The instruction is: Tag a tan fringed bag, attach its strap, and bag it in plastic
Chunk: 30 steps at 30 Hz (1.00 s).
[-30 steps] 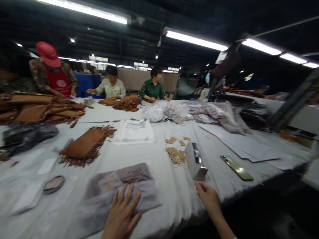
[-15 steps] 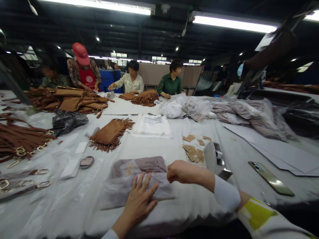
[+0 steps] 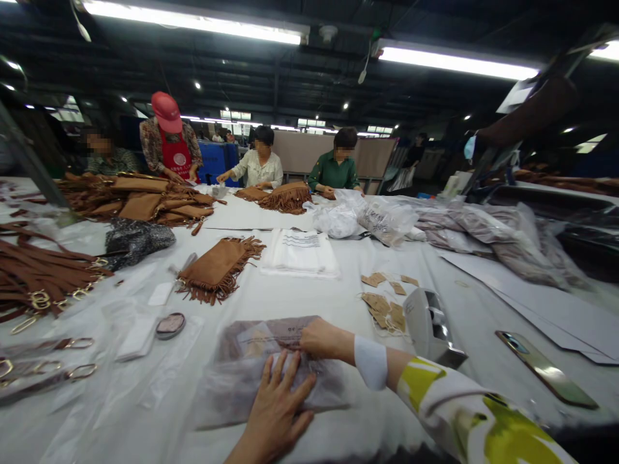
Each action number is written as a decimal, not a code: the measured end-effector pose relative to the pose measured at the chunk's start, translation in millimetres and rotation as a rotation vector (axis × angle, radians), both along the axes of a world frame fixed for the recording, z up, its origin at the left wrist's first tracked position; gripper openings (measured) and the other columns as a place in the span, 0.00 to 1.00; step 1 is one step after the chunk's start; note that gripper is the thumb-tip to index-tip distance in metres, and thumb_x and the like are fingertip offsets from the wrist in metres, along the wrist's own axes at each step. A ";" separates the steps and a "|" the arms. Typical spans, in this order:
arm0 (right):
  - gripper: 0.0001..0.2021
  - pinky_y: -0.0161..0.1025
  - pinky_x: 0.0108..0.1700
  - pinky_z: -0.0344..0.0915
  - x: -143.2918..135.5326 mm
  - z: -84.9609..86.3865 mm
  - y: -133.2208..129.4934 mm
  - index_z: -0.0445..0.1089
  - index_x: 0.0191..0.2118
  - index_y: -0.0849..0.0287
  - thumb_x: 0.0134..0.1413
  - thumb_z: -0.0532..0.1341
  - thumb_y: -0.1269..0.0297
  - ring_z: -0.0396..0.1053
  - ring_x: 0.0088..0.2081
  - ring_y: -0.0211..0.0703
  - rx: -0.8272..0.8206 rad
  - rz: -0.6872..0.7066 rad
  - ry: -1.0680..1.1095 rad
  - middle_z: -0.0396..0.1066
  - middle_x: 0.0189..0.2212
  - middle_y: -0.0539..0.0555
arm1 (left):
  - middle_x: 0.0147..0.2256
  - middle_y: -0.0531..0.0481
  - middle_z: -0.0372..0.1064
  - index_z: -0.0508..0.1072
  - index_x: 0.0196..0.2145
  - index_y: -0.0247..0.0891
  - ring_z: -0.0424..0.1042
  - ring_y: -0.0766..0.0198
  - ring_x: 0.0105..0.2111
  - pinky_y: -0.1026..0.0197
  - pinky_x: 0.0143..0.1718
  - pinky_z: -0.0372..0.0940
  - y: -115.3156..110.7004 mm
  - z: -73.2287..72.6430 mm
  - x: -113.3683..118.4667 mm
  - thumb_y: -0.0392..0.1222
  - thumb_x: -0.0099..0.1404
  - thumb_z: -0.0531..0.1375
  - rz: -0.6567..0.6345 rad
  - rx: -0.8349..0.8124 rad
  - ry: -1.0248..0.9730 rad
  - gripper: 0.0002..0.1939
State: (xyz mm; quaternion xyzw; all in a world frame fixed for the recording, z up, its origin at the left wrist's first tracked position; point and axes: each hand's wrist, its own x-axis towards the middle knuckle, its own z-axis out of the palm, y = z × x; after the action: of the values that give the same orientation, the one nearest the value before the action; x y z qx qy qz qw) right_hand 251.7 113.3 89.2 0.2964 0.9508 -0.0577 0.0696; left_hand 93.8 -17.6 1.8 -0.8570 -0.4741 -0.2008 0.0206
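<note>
A translucent plastic bag [image 3: 227,386] with a brownish item inside lies flat on the white-covered table in front of me. My left hand [image 3: 283,403] rests on the near part of the bag, its fingers spread. On the bag's upper right part is my right hand [image 3: 322,338], fingers curled in; what they pinch is too small to make out. A tan fringed pouch [image 3: 215,267] lies beyond the bag to the left, and a stack of white plastic bags [image 3: 300,252] lies behind it.
Brown tags [image 3: 382,306], a grey metal dispenser [image 3: 432,325] and a phone [image 3: 546,368] are on the right. Straps with gold clasps [image 3: 43,274] and a round tin [image 3: 170,325] are at left. Several people work across the table beside piled brown bags [image 3: 140,205].
My right hand has moved left from the bag's right edge onto its upper part. My left hand stays spread on the bag. The person in green now looks down.
</note>
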 end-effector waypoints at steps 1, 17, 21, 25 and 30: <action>0.06 0.39 0.39 0.65 0.4 -2.6 4.4 0.76 0.30 0.55 0.42 0.66 0.71 0.73 0.34 0.46 -0.009 -0.017 -0.005 0.78 0.29 0.53 | 0.68 0.51 0.33 0.51 0.63 0.60 0.42 0.43 0.65 0.39 0.62 0.38 0.2 -0.1 0.1 0.56 0.63 0.56 -0.003 0.003 -0.003 0.32; 0.28 0.34 0.24 0.58 19.0 -39.3 -54.0 0.68 0.23 0.59 0.64 0.42 0.49 0.67 0.22 0.39 -0.126 -0.513 0.488 0.71 0.19 0.52 | 0.68 0.48 0.35 0.41 0.65 0.57 0.42 0.43 0.65 0.38 0.62 0.40 2.7 3.5 -1.3 0.60 0.64 0.51 -0.037 0.014 0.033 0.36; 0.23 0.37 0.29 0.59 17.2 -70.4 -64.0 0.66 0.24 0.58 0.62 0.47 0.51 0.67 0.25 0.41 -0.010 -0.550 0.658 0.71 0.23 0.54 | 0.67 0.46 0.38 0.40 0.65 0.57 0.44 0.43 0.64 0.36 0.61 0.40 -2.5 -2.4 -34.4 0.66 0.62 0.49 0.036 0.059 0.115 0.38; 0.18 0.36 0.31 0.58 19.7 -82.5 -62.4 0.66 0.26 0.58 0.61 0.50 0.53 0.67 0.27 0.41 0.027 -0.510 0.742 0.70 0.24 0.53 | 0.66 0.47 0.46 0.44 0.65 0.56 0.50 0.45 0.63 0.37 0.59 0.47 -15.7 -17.7 -90.5 0.60 0.66 0.50 0.405 0.017 0.135 0.33; 0.17 0.35 0.29 0.59 19.3 -70.1 -74.5 0.67 0.24 0.58 0.60 0.53 0.55 0.66 0.25 0.39 0.023 -0.542 0.812 0.70 0.22 0.52 | 0.65 0.48 0.50 0.52 0.63 0.52 0.54 0.53 0.62 0.44 0.57 0.55 -27.0 -37.7 -116.6 0.55 0.68 0.48 0.464 -0.042 0.115 0.28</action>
State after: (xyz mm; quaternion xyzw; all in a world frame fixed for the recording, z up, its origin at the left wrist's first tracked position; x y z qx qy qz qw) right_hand 271.0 38.8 19.0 0.4875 0.7903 -0.1743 -0.3277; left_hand -22.8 -44.6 -35.9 -0.7355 -0.6604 -0.1318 0.0751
